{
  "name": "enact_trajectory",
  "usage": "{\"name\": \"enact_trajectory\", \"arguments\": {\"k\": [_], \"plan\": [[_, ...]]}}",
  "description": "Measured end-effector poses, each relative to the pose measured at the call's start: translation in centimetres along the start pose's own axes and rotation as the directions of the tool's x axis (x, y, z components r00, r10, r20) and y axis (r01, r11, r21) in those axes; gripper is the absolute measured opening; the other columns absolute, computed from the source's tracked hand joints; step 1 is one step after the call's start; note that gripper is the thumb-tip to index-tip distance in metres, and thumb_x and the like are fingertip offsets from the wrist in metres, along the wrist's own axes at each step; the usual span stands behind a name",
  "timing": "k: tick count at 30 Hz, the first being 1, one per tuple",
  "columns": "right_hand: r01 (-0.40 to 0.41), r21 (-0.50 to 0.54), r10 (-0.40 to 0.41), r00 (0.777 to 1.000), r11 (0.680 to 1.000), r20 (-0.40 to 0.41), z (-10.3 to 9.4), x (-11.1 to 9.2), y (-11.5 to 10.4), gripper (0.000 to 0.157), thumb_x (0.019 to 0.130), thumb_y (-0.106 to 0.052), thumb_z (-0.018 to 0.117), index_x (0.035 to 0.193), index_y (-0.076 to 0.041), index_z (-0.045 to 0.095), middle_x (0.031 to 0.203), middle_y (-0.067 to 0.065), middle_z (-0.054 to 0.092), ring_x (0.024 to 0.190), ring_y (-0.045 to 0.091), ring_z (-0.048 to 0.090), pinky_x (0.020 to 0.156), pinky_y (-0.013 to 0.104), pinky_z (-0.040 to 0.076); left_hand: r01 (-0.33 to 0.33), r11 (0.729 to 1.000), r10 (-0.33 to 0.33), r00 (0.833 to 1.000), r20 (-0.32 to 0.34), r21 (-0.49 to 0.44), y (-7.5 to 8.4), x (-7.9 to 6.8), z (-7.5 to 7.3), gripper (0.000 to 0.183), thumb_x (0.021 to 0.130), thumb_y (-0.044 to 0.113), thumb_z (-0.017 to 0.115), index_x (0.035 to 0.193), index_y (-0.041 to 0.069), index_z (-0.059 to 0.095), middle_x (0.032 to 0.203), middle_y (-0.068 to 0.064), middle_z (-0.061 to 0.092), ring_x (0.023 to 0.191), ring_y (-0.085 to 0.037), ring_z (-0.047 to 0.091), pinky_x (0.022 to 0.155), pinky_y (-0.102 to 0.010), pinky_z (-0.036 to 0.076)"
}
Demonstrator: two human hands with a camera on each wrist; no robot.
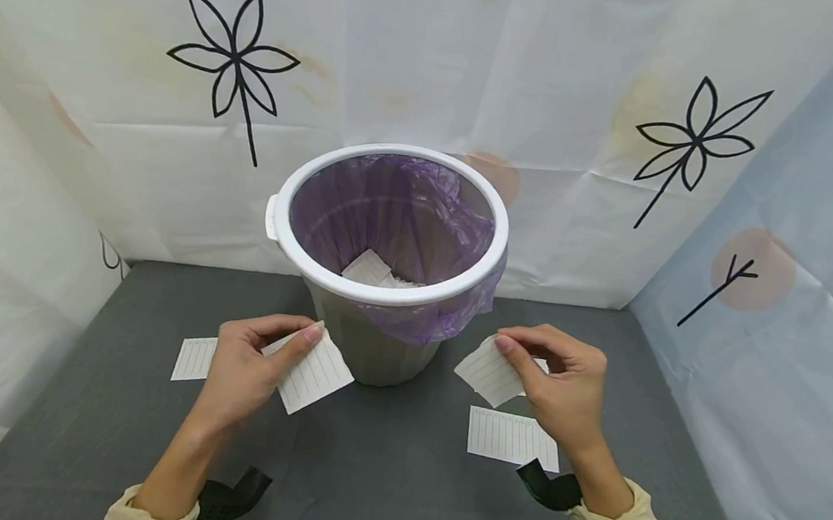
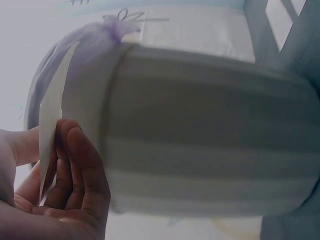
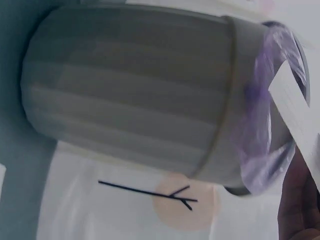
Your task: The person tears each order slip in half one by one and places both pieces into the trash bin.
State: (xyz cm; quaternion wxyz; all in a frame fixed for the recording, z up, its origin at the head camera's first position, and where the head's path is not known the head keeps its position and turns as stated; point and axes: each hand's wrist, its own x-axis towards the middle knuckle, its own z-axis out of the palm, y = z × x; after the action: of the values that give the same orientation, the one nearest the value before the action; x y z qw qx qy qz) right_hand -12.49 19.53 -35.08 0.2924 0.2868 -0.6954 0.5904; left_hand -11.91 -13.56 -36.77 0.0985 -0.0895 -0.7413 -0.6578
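Observation:
My left hand [image 1: 248, 369] pinches a piece of lined paper [image 1: 317, 372] between thumb and fingers, in front of the trash can at its left. In the left wrist view that paper [image 2: 54, 107] shows nearly edge-on, the fingers curled behind it. On the other side my right hand [image 1: 559, 382] pinches a second torn piece of lined paper [image 1: 488, 373] by its upper corner. The grey trash can [image 1: 378, 348] stands upright between the hands, its white rim [image 1: 383, 294] holding a purple bag [image 1: 346, 211]. Paper scraps [image 1: 369, 269] lie inside it.
On the dark grey table [image 1: 394, 492] a lined paper piece [image 1: 194, 358] lies at the left, partly behind the left hand. Another lined piece [image 1: 508, 436] lies below the right hand, with more paper partly hidden behind that hand. White patterned cloth [image 1: 436, 61] hangs behind the can.

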Motion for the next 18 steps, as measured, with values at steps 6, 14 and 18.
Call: {"name": "enact_trajectory", "arguments": {"k": [6, 14, 18], "plan": [[-0.012, -0.077, 0.009, 0.999, 0.997, -0.036, -2.0, 1.7, -0.4, 0.019, 0.076, 0.025, 0.073, 0.09, 0.012, 0.074, 0.086, 0.008, 0.075, 0.075, 0.011, 0.07, 0.07, 0.018, 0.055, -0.01, 0.998, 0.005, 0.996, -0.093, -0.054, 1.3, 0.8, -2.6, 0.011, 0.091, -0.002, 0.073, 0.098, -0.011, 0.074, 0.084, -0.003, 0.073, 0.063, -0.014, 0.065, 0.049, -0.026, 0.053], [-0.026, -0.118, 0.016, 0.997, 0.993, -0.082, -4.6, 5.3, -0.7, 0.009, 0.081, 0.017, 0.075, 0.089, 0.016, 0.073, 0.085, 0.004, 0.076, 0.069, 0.009, 0.069, 0.063, 0.016, 0.053, -0.076, 0.98, 0.045, 0.985, -0.168, -0.182, 2.8, 2.6, -6.1, 0.008, 0.089, -0.008, 0.073, 0.096, -0.008, 0.077, 0.084, -0.006, 0.074, 0.063, -0.013, 0.067, 0.051, -0.023, 0.054], [-0.048, -0.193, 0.029, 0.995, 0.98, -0.099, -5.7, 7.2, -0.9, 0.011, 0.083, 0.01, 0.077, 0.091, 0.015, 0.074, 0.085, 0.001, 0.075, 0.069, 0.009, 0.067, 0.062, 0.015, 0.052, -0.114, 0.96, 0.066, 0.98, -0.189, -0.256, 4.0, 4.1, -7.4, 0.009, 0.087, -0.011, 0.073, 0.094, -0.007, 0.078, 0.083, -0.007, 0.075, 0.063, -0.012, 0.066, 0.052, -0.021, 0.054]]}}
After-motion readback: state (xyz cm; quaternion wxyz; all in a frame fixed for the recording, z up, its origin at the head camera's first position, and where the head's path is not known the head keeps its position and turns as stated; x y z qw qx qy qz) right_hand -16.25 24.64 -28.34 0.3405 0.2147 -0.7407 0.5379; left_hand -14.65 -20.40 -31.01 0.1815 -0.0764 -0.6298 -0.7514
